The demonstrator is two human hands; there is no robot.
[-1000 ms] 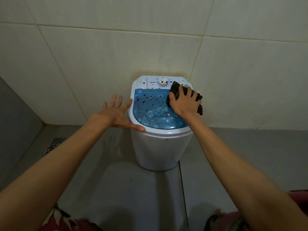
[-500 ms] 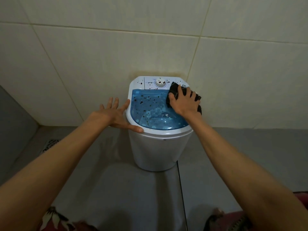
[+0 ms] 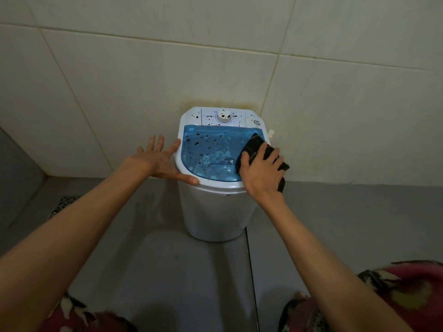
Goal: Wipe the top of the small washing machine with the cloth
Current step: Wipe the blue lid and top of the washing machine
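Observation:
A small white washing machine (image 3: 215,212) stands on the floor against the tiled wall. Its clear blue lid (image 3: 211,156) and white control panel with a round dial (image 3: 224,115) are spotted with dark specks. My right hand (image 3: 261,173) presses a black cloth (image 3: 254,146) flat on the lid's right near edge, with part of the cloth hanging off the rim. My left hand (image 3: 163,161) lies open against the machine's left rim, thumb along the front edge, holding nothing.
A grey floor (image 3: 155,259) runs around the machine, with a tile joint leading toward me. A metal floor drain (image 3: 63,203) sits at the left. Cream wall tiles (image 3: 143,80) rise directly behind. Patterned red clothing shows at the bottom corners.
My right hand has slid the cloth from the lid's back right, near the dial, toward the front right rim. My left hand stays on the left rim.

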